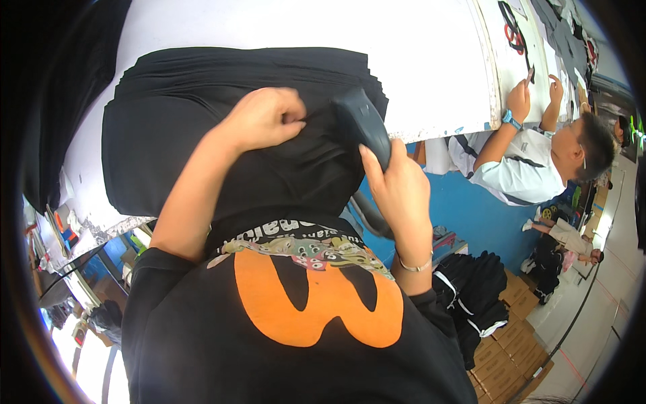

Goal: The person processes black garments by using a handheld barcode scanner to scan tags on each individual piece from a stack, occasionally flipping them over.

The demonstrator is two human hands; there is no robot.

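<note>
A thick stack of folded black garments [161,146] lies on the white table [429,60] in front of me. Above the stack, my left hand [270,118] is bent at the fingers, with thumb and fingertips near the black cloth; blur hides whether it pinches any fabric. My right hand [401,184] grips a dark handheld device [364,121] with a rounded head, perhaps a garment shaver or a scanner. The device's head is over the right part of the stack; whether it touches the cloth is unclear.
Across the table's right end, a person [535,154] handles a small item near red-handled scissors [514,38]. Black cloth [75,91] hangs at the left. Bundled black garments [474,288] and cardboard boxes [517,348] stand at the lower right. Another person [575,242] is farther off.
</note>
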